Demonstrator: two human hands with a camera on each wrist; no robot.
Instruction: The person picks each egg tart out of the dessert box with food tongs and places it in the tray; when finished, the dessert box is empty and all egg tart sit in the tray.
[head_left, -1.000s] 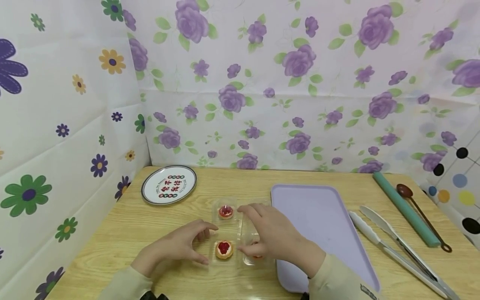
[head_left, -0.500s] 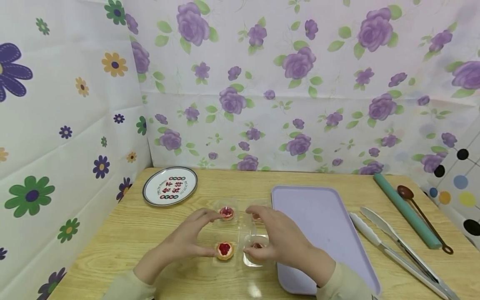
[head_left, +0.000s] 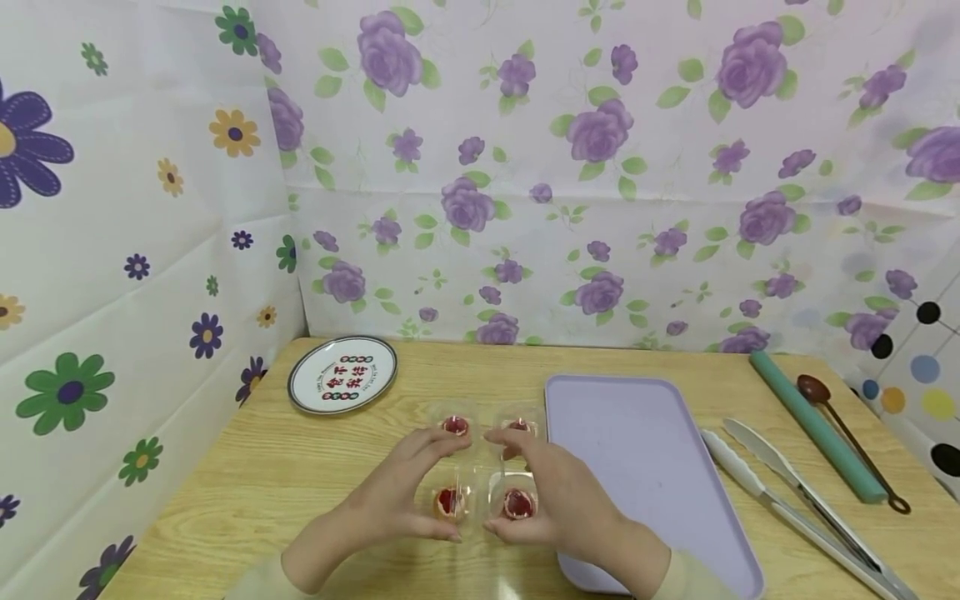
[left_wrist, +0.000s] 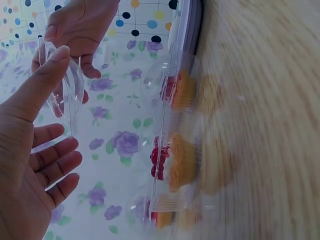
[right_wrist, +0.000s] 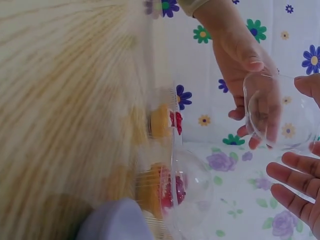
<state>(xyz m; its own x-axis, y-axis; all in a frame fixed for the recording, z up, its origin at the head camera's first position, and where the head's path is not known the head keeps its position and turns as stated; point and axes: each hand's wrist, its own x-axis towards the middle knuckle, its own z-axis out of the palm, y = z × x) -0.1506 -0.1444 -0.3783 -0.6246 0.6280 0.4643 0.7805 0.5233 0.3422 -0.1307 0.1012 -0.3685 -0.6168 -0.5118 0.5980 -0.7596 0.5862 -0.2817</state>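
Note:
A clear plastic lid (right_wrist: pixel 282 112) is raised above a clear tart pack on the table. My left hand (head_left: pixel 390 492) holds the lid's left side, thumb at the near edge and fingers at the far edge. My right hand (head_left: pixel 570 492) grips the other side the same way. Below sit the front left fruit tart (head_left: pixel 451 502), the front right tart (head_left: pixel 519 505), the back left tart (head_left: pixel 455 426) and the back right tart (head_left: pixel 519 426). Clear domes cover the back ones. Red topping and golden crusts show on the near tart (left_wrist: pixel 177 162) in the left wrist view.
Right of the pack lies a lilac tray (head_left: pixel 622 433). A white plate (head_left: pixel 343 375) with red writing stands at the back left. Tongs (head_left: pixel 813 517), a green rolling pin (head_left: pixel 817 429) and a brown ladle (head_left: pixel 855 442) lie at the right. Flowered cloth (head_left: pixel 465 275) hangs behind.
My left hand has moved right and closer to my right hand, onto the lid's other side. The lid now hangs across the front tarts; the right hand has shifted slightly.

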